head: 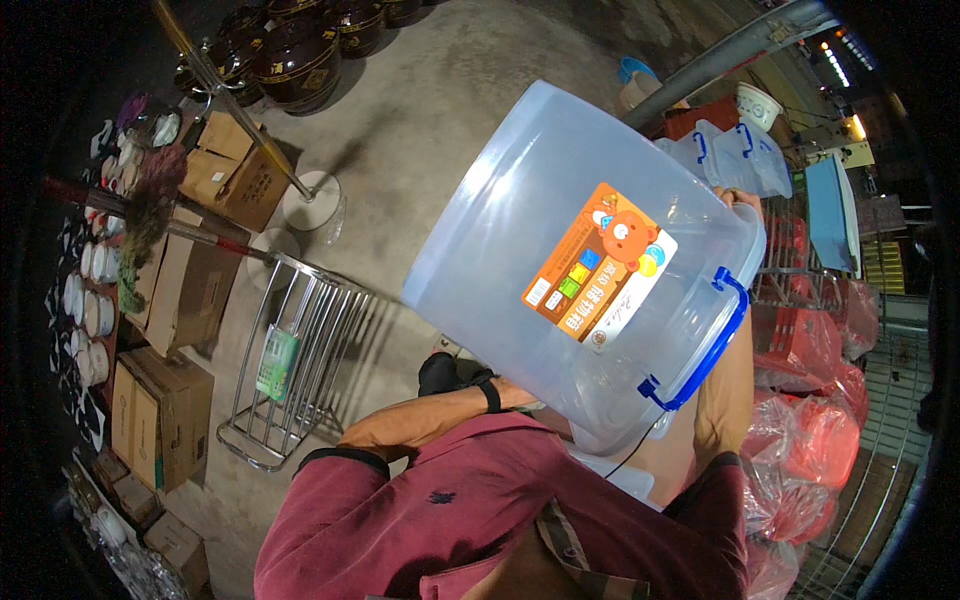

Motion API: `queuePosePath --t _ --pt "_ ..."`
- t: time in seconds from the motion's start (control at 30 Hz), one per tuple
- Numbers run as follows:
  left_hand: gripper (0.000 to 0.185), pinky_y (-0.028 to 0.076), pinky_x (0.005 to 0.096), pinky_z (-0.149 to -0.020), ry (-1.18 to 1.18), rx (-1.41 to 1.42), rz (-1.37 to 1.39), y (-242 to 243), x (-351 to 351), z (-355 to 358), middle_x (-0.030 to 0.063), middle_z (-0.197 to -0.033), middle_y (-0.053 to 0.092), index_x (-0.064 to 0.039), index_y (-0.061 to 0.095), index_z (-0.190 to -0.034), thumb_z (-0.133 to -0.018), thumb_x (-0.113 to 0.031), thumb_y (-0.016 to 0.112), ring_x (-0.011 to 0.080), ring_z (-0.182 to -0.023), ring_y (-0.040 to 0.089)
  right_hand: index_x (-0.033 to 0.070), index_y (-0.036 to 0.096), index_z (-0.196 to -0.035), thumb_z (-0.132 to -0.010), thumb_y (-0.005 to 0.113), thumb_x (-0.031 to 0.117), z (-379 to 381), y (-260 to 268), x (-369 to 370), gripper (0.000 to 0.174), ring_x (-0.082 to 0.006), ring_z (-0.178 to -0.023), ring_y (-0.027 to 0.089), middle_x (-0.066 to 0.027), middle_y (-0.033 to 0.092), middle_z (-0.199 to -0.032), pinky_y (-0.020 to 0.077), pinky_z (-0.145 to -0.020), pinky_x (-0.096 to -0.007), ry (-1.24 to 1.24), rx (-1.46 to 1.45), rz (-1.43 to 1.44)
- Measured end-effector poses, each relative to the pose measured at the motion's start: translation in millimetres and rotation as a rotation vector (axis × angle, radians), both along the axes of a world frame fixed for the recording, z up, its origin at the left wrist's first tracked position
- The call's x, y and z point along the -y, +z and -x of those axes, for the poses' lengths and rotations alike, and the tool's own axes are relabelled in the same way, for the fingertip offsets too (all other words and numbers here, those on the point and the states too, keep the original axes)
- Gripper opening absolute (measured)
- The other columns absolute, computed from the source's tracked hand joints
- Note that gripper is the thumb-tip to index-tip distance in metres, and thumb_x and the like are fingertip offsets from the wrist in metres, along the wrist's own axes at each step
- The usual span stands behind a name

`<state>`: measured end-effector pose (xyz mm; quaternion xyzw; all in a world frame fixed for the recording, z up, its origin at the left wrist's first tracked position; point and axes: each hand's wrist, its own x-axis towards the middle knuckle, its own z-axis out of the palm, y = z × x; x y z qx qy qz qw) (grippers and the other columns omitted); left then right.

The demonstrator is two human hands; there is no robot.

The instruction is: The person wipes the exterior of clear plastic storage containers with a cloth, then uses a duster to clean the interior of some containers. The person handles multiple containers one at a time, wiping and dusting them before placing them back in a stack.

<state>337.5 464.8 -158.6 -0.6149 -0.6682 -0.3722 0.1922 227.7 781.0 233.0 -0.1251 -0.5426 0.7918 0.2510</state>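
Observation:
A large translucent plastic storage box [480,247] is held tilted in front of my torso. A blue carrying handle [709,352] is on its right end, and an orange label [574,277] with a cartoon bear and writing is on its broad side. My right hand [741,201] grips the far right edge of the box, fingers partly hidden. My left hand [517,393], below a black wristband [490,395], reaches against the near lower side of the box. Its fingers are hidden behind the plastic. More clear plastic [615,472] shows below the box.
A chrome metal rack [300,360] stands on the concrete floor at left, near cardboard boxes [199,281] and a slanting pole [255,131]. Dark glazed jars [296,64] are at the back. Red plastic-wrapped goods [814,442] and more clear boxes [739,154] lie right.

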Motion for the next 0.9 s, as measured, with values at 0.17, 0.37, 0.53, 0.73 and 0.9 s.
queuePosePath --t 0.17,0.37,0.53,0.73,0.9 --pt "0.04 0.049 0.0475 -0.084 -0.01 0.014 0.015 10.1 1.6 1.5 0.02 -0.106 0.068 -0.012 0.067 -0.109 -0.094 -0.044 0.048 0.0384 -0.095 0.063 0.009 0.044 -0.063 -0.096 0.045 0.021 -1.4 1.4 5.0 0.035 -0.0155 -0.064 0.043 -0.0032 0.045 -0.066 0.0402 -0.066 -0.026 -0.101 -0.03 0.014" --pt "0.038 0.049 0.0473 -0.083 -0.013 0.05 0.034 20.8 5.1 4.0 0.0203 -0.105 0.068 -0.01 0.066 -0.107 -0.094 -0.041 0.049 0.0383 -0.093 0.063 0.007 0.047 -0.07 -0.1 0.042 0.014 0.2 -2.1 3.8 0.032 -0.016 -0.066 0.042 -0.0039 0.046 -0.068 0.0413 -0.067 -0.0258 -0.062 -0.1 -0.037" --pt "0.036 0.049 0.0471 -0.082 -0.029 0.075 0.047 29.3 4.2 5.5 0.0206 -0.104 0.068 -0.009 0.066 -0.106 -0.093 -0.038 0.049 0.0382 -0.092 0.062 0.009 0.045 -0.065 -0.099 0.043 0.022 3.1 3.5 5.3 0.036 -0.0152 -0.063 0.042 -0.0035 0.044 -0.066 0.0401 -0.064 -0.0259 0.021 -0.045 0.056" --pt "0.034 0.049 0.0469 -0.081 -0.036 0.108 0.065 37.5 9.7 8.6 0.0209 -0.102 0.068 -0.007 0.066 -0.104 -0.093 -0.035 0.05 0.038 -0.09 0.062 0.009 0.044 -0.062 -0.098 0.043 0.028 7.2 5.7 8.5 0.04 -0.0155 -0.059 0.041 -0.004 0.044 -0.064 0.0392 -0.061 -0.027 -0.006 0.021 0.064" --pt "0.032 0.049 0.0467 -0.08 -0.054 0.165 0.098 49.0 12.1 11.5 0.0212 -0.101 0.067 -0.006 0.066 -0.103 -0.093 -0.033 0.051 0.0379 -0.089 0.062 0.008 0.046 -0.064 -0.098 0.044 0.026 7.7 0.4 -5.7 0.039 -0.0169 -0.065 0.044 -0.0049 0.046 -0.066 0.0405 -0.067 -0.0273 0.103 -0.017 0.081"
